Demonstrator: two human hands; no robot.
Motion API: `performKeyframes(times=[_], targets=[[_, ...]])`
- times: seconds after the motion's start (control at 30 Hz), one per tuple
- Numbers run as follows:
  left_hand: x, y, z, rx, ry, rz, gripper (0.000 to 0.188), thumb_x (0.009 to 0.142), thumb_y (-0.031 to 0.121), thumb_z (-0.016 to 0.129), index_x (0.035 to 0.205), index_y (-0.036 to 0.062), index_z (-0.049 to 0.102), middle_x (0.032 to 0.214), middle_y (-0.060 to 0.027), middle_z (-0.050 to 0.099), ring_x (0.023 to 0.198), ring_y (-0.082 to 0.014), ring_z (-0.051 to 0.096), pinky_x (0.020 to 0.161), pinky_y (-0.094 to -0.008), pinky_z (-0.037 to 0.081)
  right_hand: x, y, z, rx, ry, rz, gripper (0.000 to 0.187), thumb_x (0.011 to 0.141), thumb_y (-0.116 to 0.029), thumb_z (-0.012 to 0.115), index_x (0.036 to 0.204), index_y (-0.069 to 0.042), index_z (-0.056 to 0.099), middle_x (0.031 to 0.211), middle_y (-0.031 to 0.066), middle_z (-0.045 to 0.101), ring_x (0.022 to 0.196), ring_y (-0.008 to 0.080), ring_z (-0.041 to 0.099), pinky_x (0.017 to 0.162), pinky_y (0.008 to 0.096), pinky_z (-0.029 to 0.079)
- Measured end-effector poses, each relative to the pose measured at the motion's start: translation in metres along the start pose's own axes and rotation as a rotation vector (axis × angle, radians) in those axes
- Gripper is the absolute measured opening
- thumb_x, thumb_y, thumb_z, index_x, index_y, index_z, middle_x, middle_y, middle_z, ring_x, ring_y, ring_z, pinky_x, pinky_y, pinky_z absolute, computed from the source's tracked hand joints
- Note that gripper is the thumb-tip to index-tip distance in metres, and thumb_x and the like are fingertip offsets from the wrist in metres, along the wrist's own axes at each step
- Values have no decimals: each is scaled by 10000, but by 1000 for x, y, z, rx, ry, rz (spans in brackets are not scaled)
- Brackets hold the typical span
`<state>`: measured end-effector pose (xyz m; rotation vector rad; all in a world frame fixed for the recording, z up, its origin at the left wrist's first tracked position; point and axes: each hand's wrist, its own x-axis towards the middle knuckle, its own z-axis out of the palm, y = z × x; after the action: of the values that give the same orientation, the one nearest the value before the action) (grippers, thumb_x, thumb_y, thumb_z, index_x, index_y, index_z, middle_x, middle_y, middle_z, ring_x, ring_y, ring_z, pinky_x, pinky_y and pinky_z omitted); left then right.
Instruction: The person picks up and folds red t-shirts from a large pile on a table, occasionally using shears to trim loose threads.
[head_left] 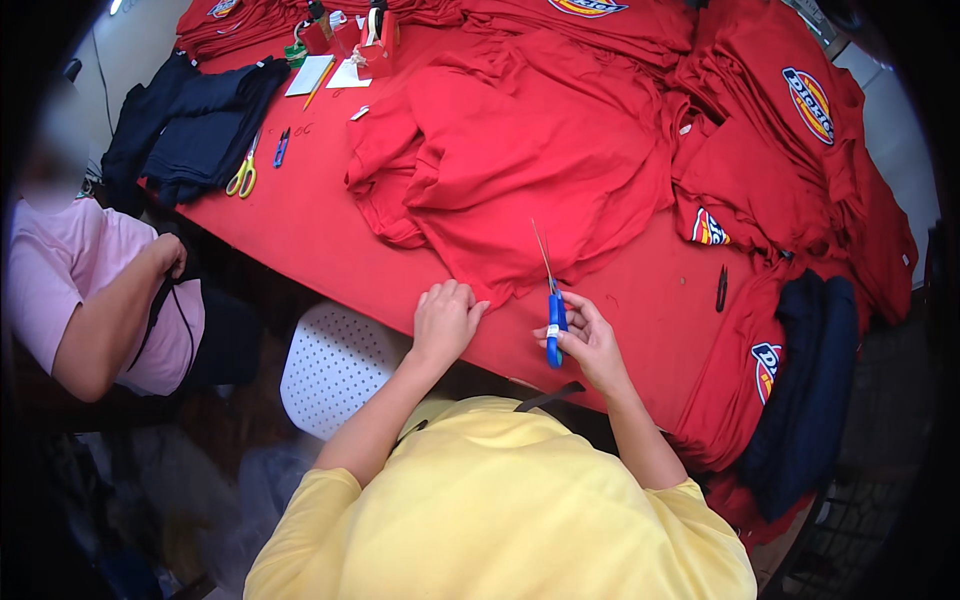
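A red knit shirt (540, 160) lies spread and rumpled on the red-covered table (330, 250) in front of me. At its near edge, my left hand (447, 318) has its fingers curled, with thumb and forefinger at the cloth. My right hand (587, 342) is closed around the blue handles of a pair of scissors (555, 325). Their thin blades point away from me, over the near part of the shirt.
Red shirts with round emblems (808, 105) are piled right and behind. Dark folded garments (205, 130) lie far left, others (800, 390) hang at the right edge. Yellow scissors (242, 178), blue snips (282, 148), black snips (721, 288), a white stool (335, 365), and a seated person (110, 290) are around.
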<state>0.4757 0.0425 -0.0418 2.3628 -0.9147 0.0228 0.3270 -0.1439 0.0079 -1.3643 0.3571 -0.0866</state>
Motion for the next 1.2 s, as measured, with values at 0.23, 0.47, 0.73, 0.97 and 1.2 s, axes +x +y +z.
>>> performKeyframes(times=[0.23, 0.47, 0.73, 0.97, 1.2], targets=[[8, 37, -42, -423, 365, 125, 210, 898, 168, 621, 758, 39, 533, 725, -91, 550, 670, -259, 538, 624, -355, 446, -41, -27, 0, 130, 29, 113, 573, 895, -31, 596, 1384, 67, 316, 1033, 134, 581, 923, 193, 649, 803, 292, 524], [39, 46, -48, -1632, 92, -496, 66, 968, 132, 549, 951, 93, 498, 929, -47, 639, 758, -112, 620, 673, -266, 493, -57, -24, 19, -540, 97, -294, 606, 819, -40, 693, 1367, 22, 441, 949, 104, 610, 736, 108, 604, 646, 248, 500], [30, 59, -61, -1781, -77, -625, 452, 884, 40, 626, 1286, 26, 419, 1049, -50, 633, 908, -100, 609, 791, -246, 487, -51, -15, 24, -809, 115, -444, 629, 823, -46, 684, 1380, 41, 406, 848, 123, 542, 622, 181, 612, 555, 312, 505], [22, 65, -55, -1683, -82, -561, 444, 908, 17, 593, 1314, -6, 414, 1108, -83, 628, 960, -112, 602, 818, -262, 492, -51, -19, 25, -876, 117, -443, 626, 838, -38, 665, 1391, 45, 385, 849, 141, 535, 618, 211, 602, 556, 343, 494], [19, 62, -50, -1686, -93, -543, 431, 900, 1, 593, 1298, 23, 429, 1103, -100, 648, 995, -142, 638, 821, -270, 535, -51, -17, 25, -841, 99, -433, 611, 859, -39, 638, 1404, 36, 372, 848, 156, 543, 694, 272, 607, 601, 364, 499]])
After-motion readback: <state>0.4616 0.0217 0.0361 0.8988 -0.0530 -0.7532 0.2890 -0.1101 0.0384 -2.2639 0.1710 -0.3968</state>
